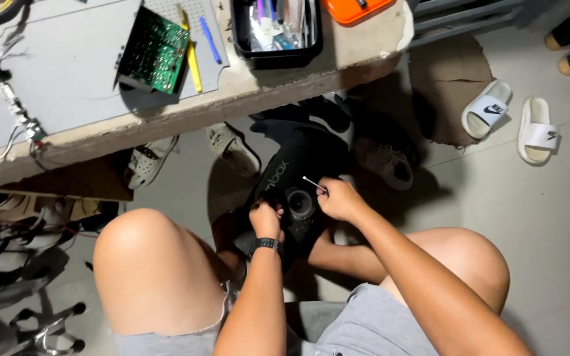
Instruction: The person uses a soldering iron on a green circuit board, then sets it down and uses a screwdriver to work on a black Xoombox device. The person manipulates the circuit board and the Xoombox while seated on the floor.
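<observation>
Below, black speaker (301, 173) between knees, sandals (232, 150) beside.

One camera only, riding on the person's head, and it's tipped steeply down over their lap. Both knees fill the bottom of the frame, close up. Between them, a little farther off, sit the left hand (266, 219) and right hand (339, 199) at a black speaker (296, 173) on the floor. The top of the frame catches the workbench edge (245, 92) from above, with a green circuit board (153, 51) on it. Off to the upper right, well apart, white slides (512, 118) lie on the tiles.
</observation>
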